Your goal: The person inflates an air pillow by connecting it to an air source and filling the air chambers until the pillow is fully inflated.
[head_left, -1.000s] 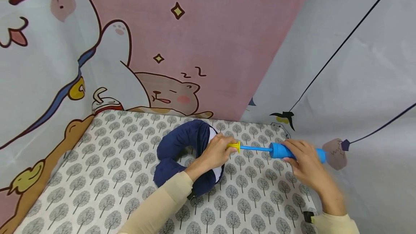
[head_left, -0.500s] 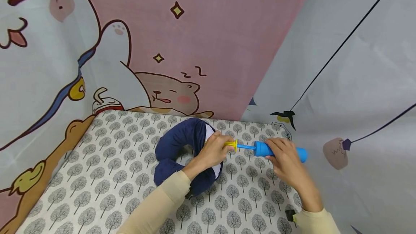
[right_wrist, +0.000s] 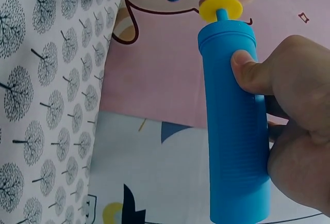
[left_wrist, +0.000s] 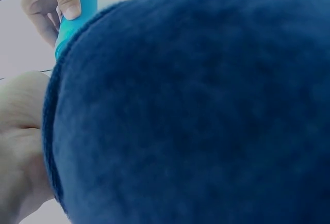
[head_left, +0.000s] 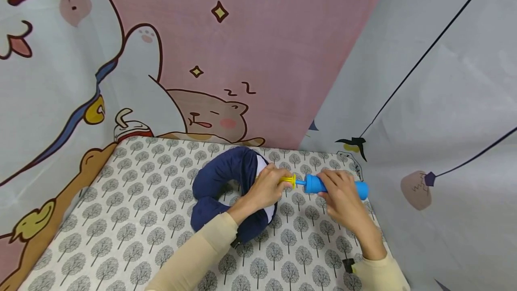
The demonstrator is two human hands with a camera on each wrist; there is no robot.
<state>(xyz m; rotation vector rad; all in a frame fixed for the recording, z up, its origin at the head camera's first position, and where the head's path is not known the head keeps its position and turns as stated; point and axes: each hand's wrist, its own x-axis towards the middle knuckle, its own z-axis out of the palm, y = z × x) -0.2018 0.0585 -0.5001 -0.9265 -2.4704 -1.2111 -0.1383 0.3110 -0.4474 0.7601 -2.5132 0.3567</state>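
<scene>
A blue hand pump (head_left: 314, 184) with a yellow flanged end piece (head_left: 288, 181) is held level above the cloth in the head view. My right hand (head_left: 341, 194) grips its cylinder, thumb along the side in the right wrist view. My left hand (head_left: 264, 187) pinches the yellow end piece, right beside the navy U-shaped neck pillow (head_left: 218, 176). Only a short piece of blue rod (right_wrist: 222, 14) shows between flange and cylinder. The pillow's white patch (head_left: 261, 164) lies partly behind my left hand. Pillow fabric (left_wrist: 191, 100) fills most of the left wrist view.
A cloth printed with grey trees (head_left: 133, 219) covers the surface beneath. Behind it hangs a pink cartoon curtain (head_left: 278, 57), and a pale curtain (head_left: 452, 102) closes off the right. A small black piece (head_left: 348, 265) sits by my right cuff.
My right hand has moved left with the pump cylinder, and the exposed rod has grown shorter. The left hand and the pillow have stayed nearly still.
</scene>
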